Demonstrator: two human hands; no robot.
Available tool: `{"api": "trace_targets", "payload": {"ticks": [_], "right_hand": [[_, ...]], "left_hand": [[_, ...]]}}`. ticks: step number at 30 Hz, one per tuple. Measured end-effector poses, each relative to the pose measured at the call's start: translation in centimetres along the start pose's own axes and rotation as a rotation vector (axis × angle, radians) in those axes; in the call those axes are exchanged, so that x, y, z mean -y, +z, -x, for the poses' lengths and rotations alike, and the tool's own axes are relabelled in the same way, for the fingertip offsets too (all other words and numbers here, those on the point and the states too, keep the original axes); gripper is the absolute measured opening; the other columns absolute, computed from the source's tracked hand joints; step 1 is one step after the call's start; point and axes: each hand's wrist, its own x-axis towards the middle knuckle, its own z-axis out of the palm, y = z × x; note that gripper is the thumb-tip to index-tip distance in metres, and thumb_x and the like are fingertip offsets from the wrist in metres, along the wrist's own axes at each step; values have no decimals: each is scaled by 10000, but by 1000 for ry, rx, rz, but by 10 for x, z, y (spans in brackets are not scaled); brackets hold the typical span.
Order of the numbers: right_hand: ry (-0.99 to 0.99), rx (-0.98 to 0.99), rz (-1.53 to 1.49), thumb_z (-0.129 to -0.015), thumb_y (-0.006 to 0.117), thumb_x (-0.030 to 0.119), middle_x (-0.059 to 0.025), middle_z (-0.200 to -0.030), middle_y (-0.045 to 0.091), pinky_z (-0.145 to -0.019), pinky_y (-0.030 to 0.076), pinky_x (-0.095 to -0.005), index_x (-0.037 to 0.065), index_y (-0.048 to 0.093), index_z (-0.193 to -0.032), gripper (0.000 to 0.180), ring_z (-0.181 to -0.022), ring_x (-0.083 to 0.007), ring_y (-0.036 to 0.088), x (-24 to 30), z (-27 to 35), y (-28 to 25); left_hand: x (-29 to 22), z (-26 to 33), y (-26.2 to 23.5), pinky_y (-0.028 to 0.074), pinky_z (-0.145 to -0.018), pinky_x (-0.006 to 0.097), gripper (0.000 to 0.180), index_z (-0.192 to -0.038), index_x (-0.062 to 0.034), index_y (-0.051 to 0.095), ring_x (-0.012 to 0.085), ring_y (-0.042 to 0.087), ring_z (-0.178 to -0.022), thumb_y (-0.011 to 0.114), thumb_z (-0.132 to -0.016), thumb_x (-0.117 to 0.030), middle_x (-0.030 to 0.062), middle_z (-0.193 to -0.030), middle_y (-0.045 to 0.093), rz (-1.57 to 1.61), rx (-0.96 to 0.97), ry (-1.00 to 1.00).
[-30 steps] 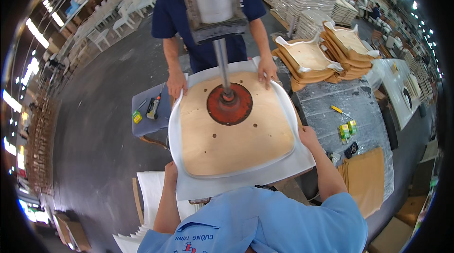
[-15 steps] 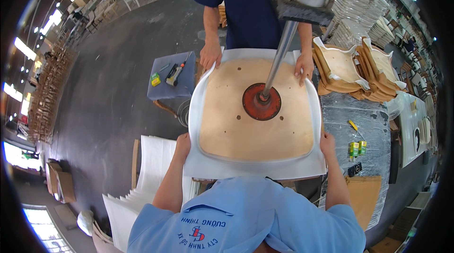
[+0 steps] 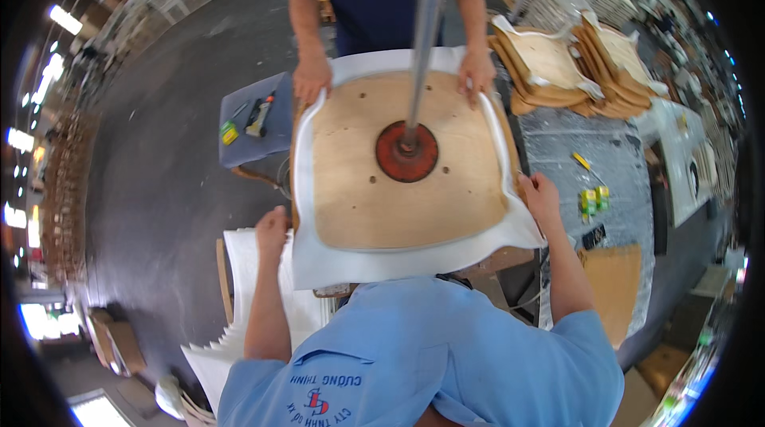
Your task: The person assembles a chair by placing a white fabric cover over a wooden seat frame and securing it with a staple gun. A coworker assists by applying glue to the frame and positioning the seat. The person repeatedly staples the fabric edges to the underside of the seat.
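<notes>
left hand (image 3: 273, 229): at near-left corner of the white fabric (image 3: 398, 263), fingers curled on its edge, gripping it.
right hand (image 3: 540, 192): at right edge of fabric near its near-right corner, fingers closed on the folded-up edge.
plywood seat board (image 3: 406, 188): lies flat on the fabric, fabric edges turned up around it; sits on a small workbench (image 3: 498, 259), mostly hidden.
red press disc (image 3: 407, 151): middle of board, metal rod (image 3: 422, 44) rises from it.
co-worker hands (image 3: 312, 78): person in dark blue at far edge, both hands grip the fabric's far corners.
side table (image 3: 247, 136): left of board, grey top; small yellow-green item and a dark hand tool on it.
right bench (image 3: 590, 164): grey top, yellow-handled tool, green-yellow small packs, dark flat piece.
stack of seats (image 3: 558, 68): far right, wood with white covering.
white sheets pile (image 3: 239, 323): floor, near left.
</notes>
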Motion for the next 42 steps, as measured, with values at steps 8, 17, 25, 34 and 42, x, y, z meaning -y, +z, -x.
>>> {"api": "trace_targets", "payload": {"ticks": [8,17,25,34,42], "right_hand": [[-128,-89,-231,-1018,769,320,-140,-852,755,-701,551,-399,49,742,-1008,272,-750,-289,723,71,-25,-34],[-359,16,-220,-998,771,217,-211,-1167,721,-914,566,-458,58,741,-1184,247,-1076,-394,715,129,-27,78],[-648,102,188,-1002,737,326,-268,-1641,441,-1235,372,-604,112,537,-1560,630,-1530,-508,423,108,17,104],[-654,172,213,-994,693,442,-241,-1732,389,-1317,250,-612,167,534,-1612,695,-1635,-460,314,80,20,110],[-687,128,190,-966,727,421,-219,-1695,441,-1297,293,-612,175,553,-1576,680,-1609,-454,360,86,13,110]], "left_hand": [[-73,0,10,465,-681,266,309,-962,-15,691,55,557,-764,651,-1141,-264,-7,-807,617,49,59,451],[-71,9,130,529,-1080,476,488,-1448,10,617,427,560,-1382,737,-1041,-232,288,-1506,547,-469,186,801],[-35,26,142,195,-1341,637,835,-1698,-23,343,543,216,-1641,711,-1016,-335,339,-1759,241,-812,304,1069],[-39,26,150,202,-1336,641,796,-1678,-58,405,554,241,-1625,714,-983,-293,333,-1756,246,-803,357,1048],[-24,25,154,216,-1331,647,702,-1650,-96,486,554,282,-1608,670,-1004,-302,328,-1723,331,-740,273,1093]]}}
